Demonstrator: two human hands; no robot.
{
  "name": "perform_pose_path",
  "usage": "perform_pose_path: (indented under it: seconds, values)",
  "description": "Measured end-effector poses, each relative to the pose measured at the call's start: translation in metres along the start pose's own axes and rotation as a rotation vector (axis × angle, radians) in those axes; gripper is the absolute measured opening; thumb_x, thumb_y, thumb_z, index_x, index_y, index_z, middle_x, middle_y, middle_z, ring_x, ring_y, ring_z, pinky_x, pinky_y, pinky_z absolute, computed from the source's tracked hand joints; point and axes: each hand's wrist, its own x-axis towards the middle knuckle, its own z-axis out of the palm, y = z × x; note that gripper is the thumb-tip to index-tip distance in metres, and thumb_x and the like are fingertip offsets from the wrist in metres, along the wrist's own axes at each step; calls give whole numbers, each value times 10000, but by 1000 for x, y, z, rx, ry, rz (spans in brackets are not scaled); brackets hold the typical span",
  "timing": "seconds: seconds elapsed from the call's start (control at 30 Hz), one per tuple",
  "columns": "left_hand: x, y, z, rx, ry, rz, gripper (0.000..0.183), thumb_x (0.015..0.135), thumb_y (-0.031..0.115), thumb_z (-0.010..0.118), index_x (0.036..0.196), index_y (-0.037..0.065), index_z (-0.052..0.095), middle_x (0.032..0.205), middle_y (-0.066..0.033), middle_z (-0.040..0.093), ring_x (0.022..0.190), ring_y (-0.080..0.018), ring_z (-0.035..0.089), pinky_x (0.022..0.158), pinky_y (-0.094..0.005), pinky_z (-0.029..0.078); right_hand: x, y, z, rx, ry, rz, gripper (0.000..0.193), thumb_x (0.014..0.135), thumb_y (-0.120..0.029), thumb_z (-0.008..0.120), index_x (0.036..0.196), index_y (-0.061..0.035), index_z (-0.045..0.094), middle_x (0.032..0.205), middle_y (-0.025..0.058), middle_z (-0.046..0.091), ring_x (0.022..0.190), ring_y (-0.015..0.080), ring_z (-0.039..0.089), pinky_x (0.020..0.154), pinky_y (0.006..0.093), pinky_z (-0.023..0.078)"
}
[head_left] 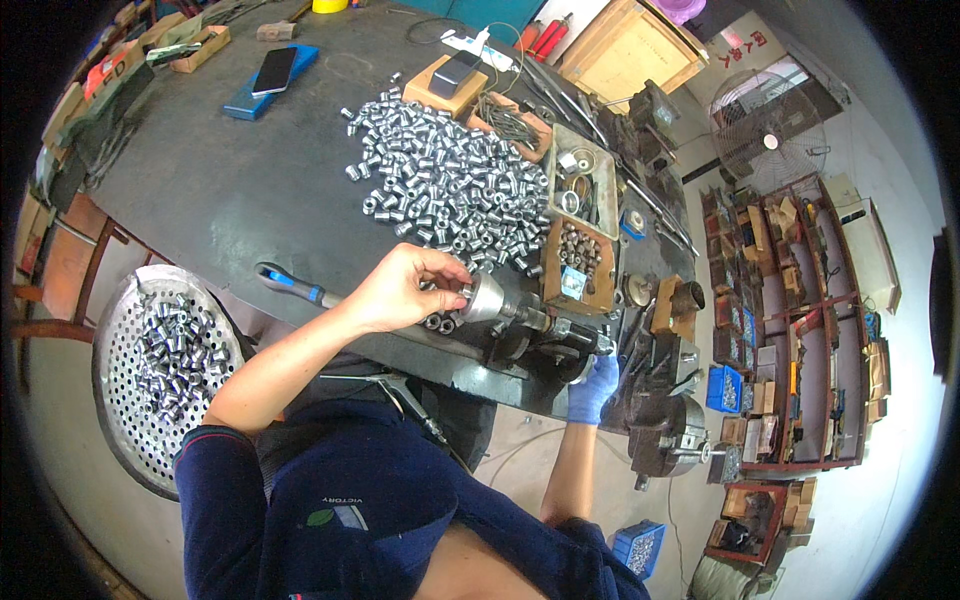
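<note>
My bare left hand (405, 288) is closed in a pinch at the mouth of a silver cone-shaped chuck (485, 298) on a bench-mounted spindle. Between its fingertips is a small metal part, mostly hidden. My right hand (594, 388), in a pale blue-violet glove, is closed at the spindle's other end, next to a round metal piece. What its fingers grip is hidden. Just beyond the chuck spreads a large pile of short shiny metal sleeves (440, 180). A few more sleeves (440, 322) lie below the left fingers. Left of that hand rests a blue-and-black tool handle (288, 283).
A perforated metal tray (118, 400) with sleeves stands at left. Right of the pile are a wooden box (553, 292) of darker parts and a pale tray (606, 212). A bench vise (665, 435) sits at right. A phone (274, 71) lies on a blue box farther back.
</note>
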Motion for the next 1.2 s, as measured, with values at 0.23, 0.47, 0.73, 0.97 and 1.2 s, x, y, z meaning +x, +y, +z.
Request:
perform_pose_path:
  seconds: [0.23,0.47,0.73,0.97,1.2]
  values:
    - [0,-5,-2,-115,-9,-100,176,731,-40,643,902,-53,604,783,-83,625,708,-120,601,655,-249,489,-26,-24,-2,161,-182,208,319,881,-344,488,825,-40,570,576,46,556,390,95,455,294,198,322]
    - [1,1,1,-26,-24,-164,157,839,93,574,844,-63,595,696,-72,604,586,-103,577,546,-238,477,38,3,6,-84,-2,114,297,855,-318,519,792,-37,590,699,72,626,551,188,578,584,314,494]
    - [2,-9,2,-6,-12,-183,336,871,265,547,718,-31,584,570,-32,551,485,-75,530,447,-224,423,27,-60,87,4,-132,-257,260,884,-247,506,770,-17,547,550,32,509,389,69,419,310,178,297]
    - [-2,-1,-1,-5,-15,-243,375,865,274,552,646,-31,561,575,-59,558,523,-111,546,487,-244,451,-46,-70,38,26,-324,-265,416,914,-361,415,807,11,568,502,1,412,386,57,324,322,180,279]
    - [-2,0,-3,-66,-6,-254,307,832,242,600,694,-32,585,609,-60,570,543,-114,552,503,-239,446,-10,-6,-13,79,-88,4,306,870,-317,510,783,-30,568,568,41,542,373,81,423,308,204,320]
